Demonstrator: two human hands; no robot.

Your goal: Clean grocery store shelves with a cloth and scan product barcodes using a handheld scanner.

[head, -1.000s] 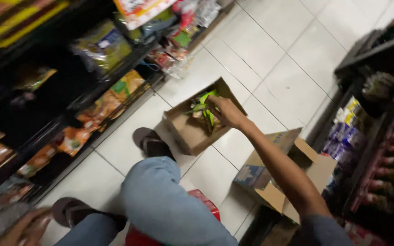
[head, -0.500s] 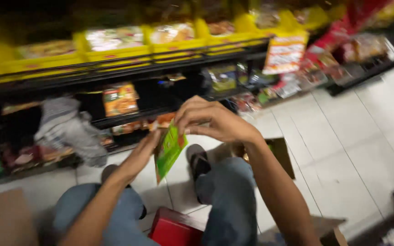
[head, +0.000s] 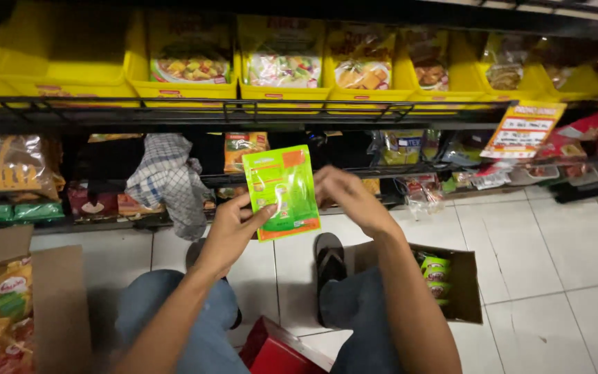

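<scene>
1. Holding a green packet (head: 282,192) upright, our left hand (head: 232,232) grips its lower edge; our right hand (head: 349,197) touches its right side, fingers loosely curled.
2. Behind it we see a checkered cloth (head: 167,179) hanging on the shelf (head: 243,111); an open cardboard box (head: 451,280) lies on the floor by our right knee.

The right hand (head: 351,197) sits behind the green sachet (head: 282,192), so its fingertips are hidden and whether it touches the packet cannot be told. The sachet's print is too small to make out. The open cardboard box (head: 459,291) by the right knee hides most of its green packets. The left-hand carton (head: 50,298) is cut off by the picture's edge, as is the red stool (head: 278,350) below. Goods deep on the lower shelf (head: 105,166) are lost in shadow.
</scene>
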